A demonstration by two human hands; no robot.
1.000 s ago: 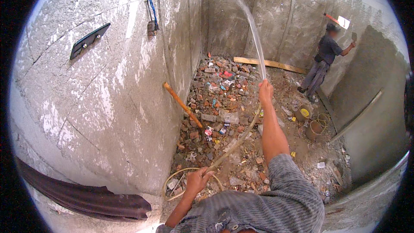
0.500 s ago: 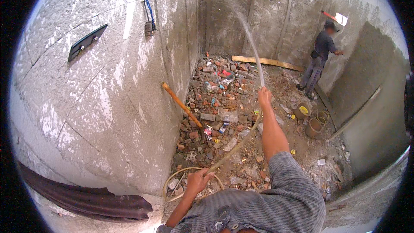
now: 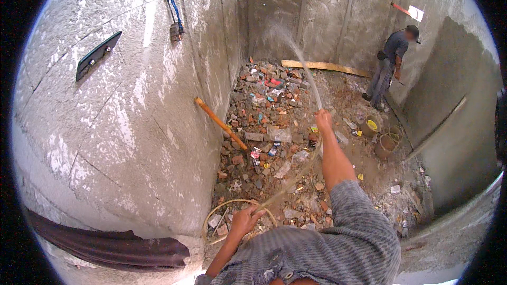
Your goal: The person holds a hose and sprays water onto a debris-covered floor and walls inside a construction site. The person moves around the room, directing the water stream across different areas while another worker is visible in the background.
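My left grip (image 3: 244, 219) and right grip (image 3: 324, 120) clench the hose (image 3: 270, 200); if the right slackens, water (image 3: 311, 81) could swing onto the co-worker (image 3: 392, 51) by the right edge of the floor (image 3: 372, 161).

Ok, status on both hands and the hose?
Right hand gripping hose near spraying end, left hand gripping it farther back. Water arcing toward back wall. Rubble below; co-worker off right.

- The dirt floor (image 3: 346, 100) is strewn with broken bricks (image 3: 237, 160) and scraps of litter (image 3: 255, 153).
- A wooden plank (image 3: 330, 67) is laid along the foot of the back wall (image 3: 325, 31).
- Buckets (image 3: 384, 151) are set toward the right.
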